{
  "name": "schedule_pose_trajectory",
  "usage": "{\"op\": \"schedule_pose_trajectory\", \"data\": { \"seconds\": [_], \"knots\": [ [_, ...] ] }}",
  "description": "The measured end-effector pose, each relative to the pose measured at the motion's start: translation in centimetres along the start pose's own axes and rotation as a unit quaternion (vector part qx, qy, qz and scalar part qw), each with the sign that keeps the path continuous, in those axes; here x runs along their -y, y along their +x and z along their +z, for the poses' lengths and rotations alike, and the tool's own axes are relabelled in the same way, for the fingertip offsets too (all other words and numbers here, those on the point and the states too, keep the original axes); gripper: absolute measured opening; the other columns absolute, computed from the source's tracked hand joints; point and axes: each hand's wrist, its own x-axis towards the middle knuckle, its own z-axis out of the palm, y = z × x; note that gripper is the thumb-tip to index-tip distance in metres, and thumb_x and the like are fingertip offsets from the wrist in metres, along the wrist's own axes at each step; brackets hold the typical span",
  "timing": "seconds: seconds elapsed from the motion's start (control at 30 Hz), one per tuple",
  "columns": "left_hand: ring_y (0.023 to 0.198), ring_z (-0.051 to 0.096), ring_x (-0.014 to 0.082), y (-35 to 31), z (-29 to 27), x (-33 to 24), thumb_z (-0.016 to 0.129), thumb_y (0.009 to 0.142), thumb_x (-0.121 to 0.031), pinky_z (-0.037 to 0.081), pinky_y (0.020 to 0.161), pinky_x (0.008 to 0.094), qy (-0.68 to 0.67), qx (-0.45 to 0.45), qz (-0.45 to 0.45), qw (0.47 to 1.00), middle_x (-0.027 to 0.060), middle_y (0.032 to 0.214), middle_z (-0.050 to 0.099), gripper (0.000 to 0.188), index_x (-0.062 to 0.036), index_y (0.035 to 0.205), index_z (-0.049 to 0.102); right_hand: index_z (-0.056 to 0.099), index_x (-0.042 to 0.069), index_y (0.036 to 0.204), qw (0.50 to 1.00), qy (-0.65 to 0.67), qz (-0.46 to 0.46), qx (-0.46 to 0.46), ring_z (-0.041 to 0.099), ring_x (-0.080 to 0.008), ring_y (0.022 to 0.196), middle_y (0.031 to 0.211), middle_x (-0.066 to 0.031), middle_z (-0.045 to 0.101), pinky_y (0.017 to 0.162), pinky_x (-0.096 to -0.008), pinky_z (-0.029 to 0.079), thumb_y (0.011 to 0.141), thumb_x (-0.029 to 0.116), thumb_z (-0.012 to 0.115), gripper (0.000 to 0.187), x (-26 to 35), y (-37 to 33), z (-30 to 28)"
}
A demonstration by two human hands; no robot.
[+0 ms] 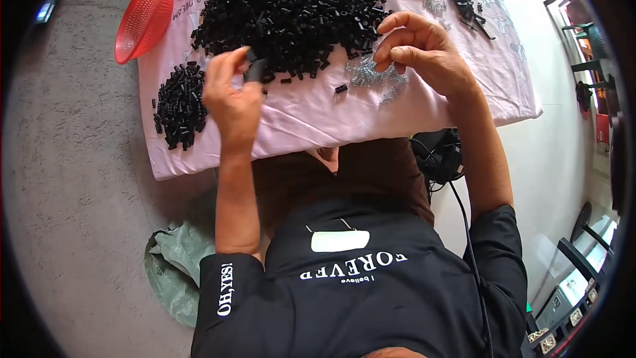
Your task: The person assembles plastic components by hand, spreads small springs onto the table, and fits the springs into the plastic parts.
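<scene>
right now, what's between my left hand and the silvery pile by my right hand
Small black pieces on the pink cloth, in the head view.

Black pieces (285, 13), pink cloth (305, 114)

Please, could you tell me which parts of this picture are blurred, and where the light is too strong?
In the head view, the bare left hand is smeared, probably by motion, with the small black piece at its fingertips; the bare right hand looks sharper. Also in the head view, the smooth pale floor at upper right is washed nearly white.
</scene>
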Motion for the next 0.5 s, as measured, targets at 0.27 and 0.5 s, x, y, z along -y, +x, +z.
{"op": "schedule_pose_trajectory", "data": {
  "seconds": [0.27, 0.5],
  "knots": [
    [0.098, 0.059, 0.0314, -6.1, -7.4, 7.4, 0.053, 0.064, 0.011, 0.049, 0.09, 0.0405, 0.155, 0.012, -0.11, 0.982, 0.0128, 0.1, 0.061, 0.045, 0.0007, 0.105, 0.068, 0.059, 0.006, 0.12, 1.0, -0.009, -0.011, 0.007, 0.071, -0.0141, 0.087, 0.098, -0.0082, 0.073, 0.071, -0.0231, 0.051, 0.091, 0.016, 0.07, 0.032, -0.4, 0.6, 0.1],
    [0.102, 0.053, 0.0321, -7.6, -7.3, 8.4, 0.056, 0.062, 0.007, 0.044, 0.095, 0.0401, 0.242, -0.012, -0.089, 0.966, 0.0118, 0.106, 0.058, 0.047, -0.0014, 0.106, 0.068, 0.059, 0.006, 0.119, 1.0, -0.011, -0.012, 0.002, 0.07, -0.0143, 0.086, 0.097, -0.0089, 0.073, 0.069, -0.0234, 0.049, 0.091, 0.011, 0.067, 0.029, -0.8, 0.5, -0.2]
  ]
}}
